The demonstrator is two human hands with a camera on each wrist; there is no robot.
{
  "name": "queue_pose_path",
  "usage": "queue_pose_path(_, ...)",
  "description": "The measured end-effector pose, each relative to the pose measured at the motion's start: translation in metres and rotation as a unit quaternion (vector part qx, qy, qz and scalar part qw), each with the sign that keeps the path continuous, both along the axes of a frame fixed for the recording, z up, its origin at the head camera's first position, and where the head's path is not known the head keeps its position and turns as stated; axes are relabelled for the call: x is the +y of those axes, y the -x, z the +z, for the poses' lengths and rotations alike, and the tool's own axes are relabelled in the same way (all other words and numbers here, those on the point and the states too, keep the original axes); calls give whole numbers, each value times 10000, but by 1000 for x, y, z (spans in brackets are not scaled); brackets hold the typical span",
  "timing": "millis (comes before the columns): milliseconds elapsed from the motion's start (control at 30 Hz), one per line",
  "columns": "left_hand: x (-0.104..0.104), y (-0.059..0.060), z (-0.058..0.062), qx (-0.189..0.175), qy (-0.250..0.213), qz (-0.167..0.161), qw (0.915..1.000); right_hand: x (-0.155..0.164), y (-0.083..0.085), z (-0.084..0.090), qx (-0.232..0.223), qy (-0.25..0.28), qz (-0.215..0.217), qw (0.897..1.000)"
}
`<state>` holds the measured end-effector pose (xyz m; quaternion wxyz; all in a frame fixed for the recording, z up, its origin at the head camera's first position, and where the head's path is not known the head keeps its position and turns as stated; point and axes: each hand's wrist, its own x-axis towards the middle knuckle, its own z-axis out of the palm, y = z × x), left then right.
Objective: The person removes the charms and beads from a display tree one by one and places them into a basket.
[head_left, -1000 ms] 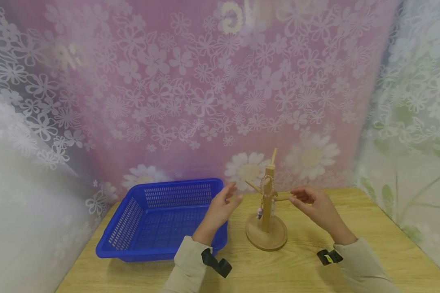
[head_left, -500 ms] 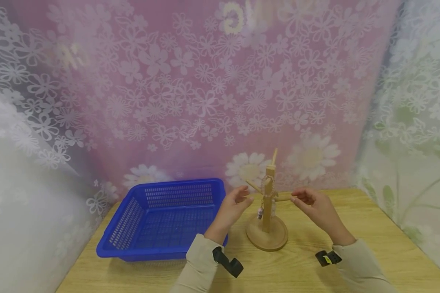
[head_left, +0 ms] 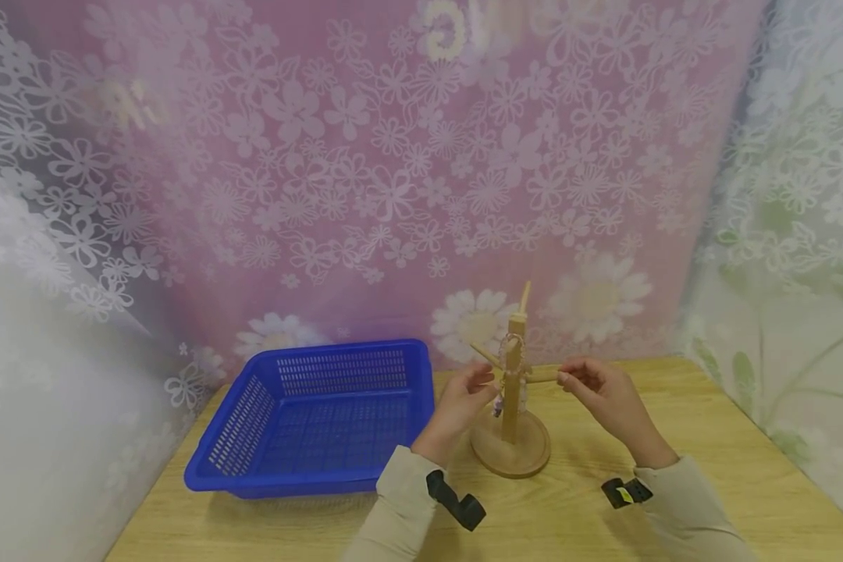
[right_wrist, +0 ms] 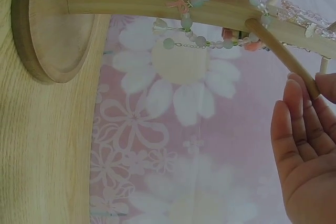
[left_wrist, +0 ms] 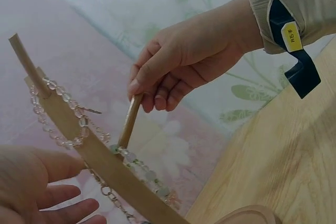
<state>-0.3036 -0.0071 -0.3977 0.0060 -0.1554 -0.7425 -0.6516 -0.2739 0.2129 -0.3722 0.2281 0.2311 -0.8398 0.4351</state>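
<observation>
Left hand [head_left: 462,400] is creeping closer to the wooden stand [head_left: 511,421], fingers loose and spread, now almost touching the clear bead bracelet [head_left: 511,367] draped around its post. Left of the stand, a perforated blue plastic basket [head_left: 309,421] is sitting. Right hand [head_left: 604,394] is pinching the stand's right-side peg [head_left: 544,378].

Beaded bracelets [head_left: 511,367] hang on upright wooden stand [head_left: 511,421].

I noted a blue slotted plastic basket [head_left: 309,421] sitting on the left part of the light wood-grain table [head_left: 709,499], just beside the work, with a pink flower-patterned backdrop [head_left: 393,156] behind and a paler green leaf-patterned sheet [head_left: 801,234] on the right.
</observation>
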Motion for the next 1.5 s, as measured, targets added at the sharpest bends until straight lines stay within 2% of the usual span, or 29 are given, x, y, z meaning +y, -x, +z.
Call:
queue_pose_path(233, 15, 0, -11, -177, 81, 485, 9986, 9, 18, -20, -102, -114, -200, 9997)
queue_pose_path(467, 24, -7, -22, -540, 15, 815, 9952, -4, -5, 5, -11, -54, -188, 9998)
queue_pose_path(633, 31, -6, -34, -701, -127, 1068, 9917, -6, -7, 7, -33, -24, -225, 9997)
queue_pose_path(800, 33, -6, -44, -576, -202, 1229, 9905, -6, -6, 5, -1, 34, -210, 9998)
queue_pose_path(933, 33, -7, -47, -472, -208, 1264, 9906, -6, -5, 3, 12, 34, -232, 9997)
queue_pose_path(1200, 31, -6, -51, -768, -377, 1317, 9876, -5, -5, 2, -59, 98, -232, 9997)
queue_pose_path(1333, 32, -7, -51, -880, -295, 1419, 9855, -5, -5, 1, -108, 251, -193, 9994)
queue_pose_path(1500, 31, -7, -48, -787, -354, 1519, 9846, -7, -3, -1, -136, 376, -156, 9991)
